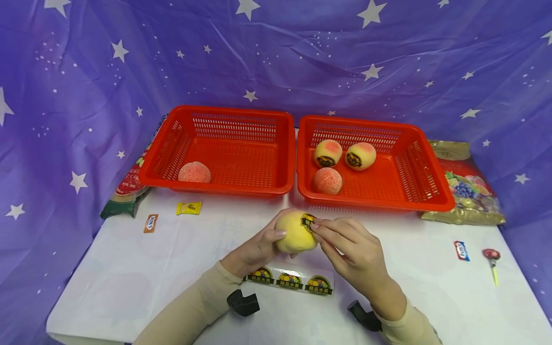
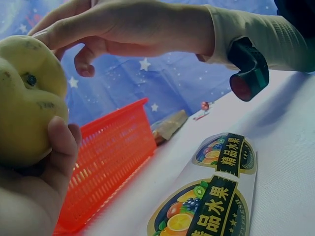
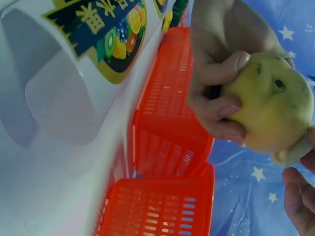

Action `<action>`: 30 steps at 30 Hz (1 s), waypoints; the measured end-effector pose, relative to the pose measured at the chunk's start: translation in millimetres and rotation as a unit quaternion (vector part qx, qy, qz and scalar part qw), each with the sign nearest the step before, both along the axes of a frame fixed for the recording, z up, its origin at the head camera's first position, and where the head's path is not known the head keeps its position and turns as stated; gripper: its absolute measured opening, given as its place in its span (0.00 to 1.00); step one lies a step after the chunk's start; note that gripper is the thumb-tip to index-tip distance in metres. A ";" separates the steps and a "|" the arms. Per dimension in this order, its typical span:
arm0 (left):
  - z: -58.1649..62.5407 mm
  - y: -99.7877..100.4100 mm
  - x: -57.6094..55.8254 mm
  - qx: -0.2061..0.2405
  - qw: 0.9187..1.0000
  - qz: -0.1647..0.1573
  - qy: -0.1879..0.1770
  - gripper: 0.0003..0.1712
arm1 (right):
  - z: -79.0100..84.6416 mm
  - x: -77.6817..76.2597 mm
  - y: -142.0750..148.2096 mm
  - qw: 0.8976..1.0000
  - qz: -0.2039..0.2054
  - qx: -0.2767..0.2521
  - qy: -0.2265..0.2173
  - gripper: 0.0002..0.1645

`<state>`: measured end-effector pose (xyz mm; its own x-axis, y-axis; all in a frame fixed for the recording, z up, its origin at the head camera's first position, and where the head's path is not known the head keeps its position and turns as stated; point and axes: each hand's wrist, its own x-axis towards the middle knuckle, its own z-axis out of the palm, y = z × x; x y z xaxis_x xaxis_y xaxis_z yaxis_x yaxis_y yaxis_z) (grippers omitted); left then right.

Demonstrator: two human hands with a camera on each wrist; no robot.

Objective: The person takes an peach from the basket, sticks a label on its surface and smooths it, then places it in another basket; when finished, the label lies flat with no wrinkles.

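My left hand (image 1: 264,242) holds a yellow toy peach (image 1: 294,235) above the table, its fingers curled round the fruit. Against the peach's upper right side, my right hand (image 1: 355,251) pinches a black-and-gold fruit sticker (image 1: 308,221). Part of that sticker (image 3: 297,150) stands away from the skin in the right wrist view. The left wrist view shows the stem end of the peach (image 2: 32,108). Below the hands lies a strip of stickers (image 1: 290,280) with several fruit pictures; one end of the strip (image 3: 64,93) curls up in the right wrist view.
Two red baskets stand at the back. The left basket (image 1: 233,190) holds one pink peach (image 1: 195,172); the right basket (image 1: 379,203) holds a pink peach (image 1: 327,181) and two stickered peaches (image 1: 361,156). Wrapped candies (image 1: 189,208), a lollipop (image 1: 491,255) and bags (image 1: 463,191) lie around.
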<state>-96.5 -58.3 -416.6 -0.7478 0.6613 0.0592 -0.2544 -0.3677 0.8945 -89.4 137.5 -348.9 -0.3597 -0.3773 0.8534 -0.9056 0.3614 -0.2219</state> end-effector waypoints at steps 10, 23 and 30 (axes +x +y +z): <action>-0.4 -0.1 -0.7 0.037 0.999 -0.016 0.004 0.28 | -0.5 -0.1 -2.3 1.000 0.029 0.002 -0.003 0.10; -2.0 -0.7 0.4 0.094 0.993 -0.071 -0.020 0.39 | 3.6 4.4 -10.2 0.999 0.028 0.023 0.019 0.27; 0.9 -1.5 1.1 0.095 0.992 -0.079 -0.026 0.40 | 4.3 4.1 -16.6 0.997 0.008 -0.032 0.069 0.23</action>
